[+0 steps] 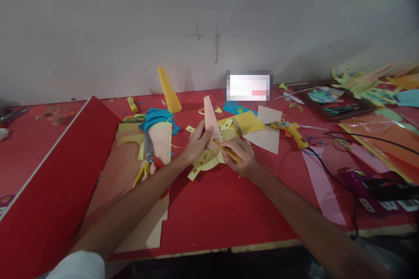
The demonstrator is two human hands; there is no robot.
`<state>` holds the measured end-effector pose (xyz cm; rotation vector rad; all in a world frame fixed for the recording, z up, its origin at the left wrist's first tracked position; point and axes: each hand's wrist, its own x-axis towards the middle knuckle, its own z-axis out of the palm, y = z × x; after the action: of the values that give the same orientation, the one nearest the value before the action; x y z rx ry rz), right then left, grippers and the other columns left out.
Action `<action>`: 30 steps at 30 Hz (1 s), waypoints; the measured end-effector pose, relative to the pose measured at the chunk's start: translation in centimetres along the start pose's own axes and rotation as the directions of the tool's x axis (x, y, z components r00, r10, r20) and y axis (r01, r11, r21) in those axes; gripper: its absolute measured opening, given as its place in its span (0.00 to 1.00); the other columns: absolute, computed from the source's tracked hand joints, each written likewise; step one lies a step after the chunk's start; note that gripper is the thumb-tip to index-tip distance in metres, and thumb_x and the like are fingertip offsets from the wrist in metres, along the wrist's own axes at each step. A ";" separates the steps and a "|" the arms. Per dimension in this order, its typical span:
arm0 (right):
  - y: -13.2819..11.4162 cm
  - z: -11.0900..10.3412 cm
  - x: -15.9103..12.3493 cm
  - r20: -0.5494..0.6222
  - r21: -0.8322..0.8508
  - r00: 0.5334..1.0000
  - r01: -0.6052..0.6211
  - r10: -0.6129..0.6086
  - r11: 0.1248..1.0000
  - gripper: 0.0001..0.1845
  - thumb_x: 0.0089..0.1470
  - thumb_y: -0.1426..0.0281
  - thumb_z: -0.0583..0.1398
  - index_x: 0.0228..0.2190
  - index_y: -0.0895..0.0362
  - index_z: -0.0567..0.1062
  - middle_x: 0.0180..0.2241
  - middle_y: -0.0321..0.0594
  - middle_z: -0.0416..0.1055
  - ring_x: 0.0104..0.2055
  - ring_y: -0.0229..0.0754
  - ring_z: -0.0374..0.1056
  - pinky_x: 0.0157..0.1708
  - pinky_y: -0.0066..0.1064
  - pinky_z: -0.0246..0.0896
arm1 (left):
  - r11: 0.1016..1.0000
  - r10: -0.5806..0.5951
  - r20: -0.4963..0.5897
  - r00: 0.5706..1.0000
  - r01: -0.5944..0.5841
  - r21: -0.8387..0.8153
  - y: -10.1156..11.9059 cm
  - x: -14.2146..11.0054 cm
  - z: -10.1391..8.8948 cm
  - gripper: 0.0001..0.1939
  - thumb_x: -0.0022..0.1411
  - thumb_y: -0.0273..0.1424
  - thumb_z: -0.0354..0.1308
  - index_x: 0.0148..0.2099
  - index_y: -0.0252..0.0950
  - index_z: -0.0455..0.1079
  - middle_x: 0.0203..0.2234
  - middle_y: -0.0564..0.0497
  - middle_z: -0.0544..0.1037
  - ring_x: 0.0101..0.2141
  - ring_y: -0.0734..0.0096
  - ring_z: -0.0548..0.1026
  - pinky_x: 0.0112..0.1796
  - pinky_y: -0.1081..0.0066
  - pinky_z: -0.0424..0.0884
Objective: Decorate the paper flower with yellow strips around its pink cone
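Note:
My left hand (198,143) is closed around a pale pink paper cone (211,117), which stands nearly upright with its narrow end up. Close by, my right hand (241,157) grips a slim yellow tool (231,153), like a cutter in shape, whose tip reaches the lower edge of the cone. Whether a blade is out is too small to tell. Below both hands lies a pale yellow paper cutout (209,163) with a strip of letters and stars (198,165) across it; the hands and cone hide part of it.
A yellow paper cone (168,91) stands near the wall. Scissors (149,154) rest on paper sheets at left, beside a raised red board (62,174). To the right are a yellow glue gun (291,131) with a black cord, pink strips (324,183) and a dark tray (340,102).

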<state>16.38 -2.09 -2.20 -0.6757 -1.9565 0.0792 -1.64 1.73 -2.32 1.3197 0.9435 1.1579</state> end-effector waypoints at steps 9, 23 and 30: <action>0.1 0.1 -0.1 0.007 0.036 1.000 -0.024 0.024 0.999 0.11 0.62 0.75 0.59 0.46 0.54 0.74 0.34 0.42 0.77 0.34 0.44 0.73 0.36 0.36 0.71 | 1.000 0.012 0.008 1.000 -0.012 0.000 -0.3 0.0 -0.1 0.19 0.69 0.48 0.57 0.47 0.37 0.68 0.39 0.48 0.76 0.39 0.68 0.74 0.42 0.68 0.71; 0.1 0.1 0.0 -0.003 0.031 1.000 -0.005 0.005 1.000 0.11 0.63 0.74 0.59 0.47 0.54 0.74 0.35 0.44 0.77 0.35 0.44 0.74 0.36 0.36 0.73 | 0.998 0.049 -0.011 0.999 -0.048 0.034 0.2 0.0 0.0 0.20 0.68 0.50 0.57 0.45 0.37 0.69 0.36 0.51 0.74 0.37 0.70 0.72 0.41 0.69 0.70; 0.0 0.0 0.0 0.002 0.014 1.000 -0.010 0.010 1.000 0.12 0.63 0.74 0.58 0.47 0.53 0.73 0.35 0.44 0.78 0.35 0.44 0.74 0.37 0.36 0.73 | 1.000 0.019 0.011 1.000 -0.019 -0.013 0.1 -0.1 0.0 0.21 0.67 0.50 0.57 0.46 0.37 0.68 0.37 0.50 0.75 0.38 0.68 0.73 0.40 0.69 0.70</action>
<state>16.36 -2.08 -2.23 -0.6761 -1.9528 0.0997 -1.63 1.66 -2.24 1.3254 0.9158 1.1685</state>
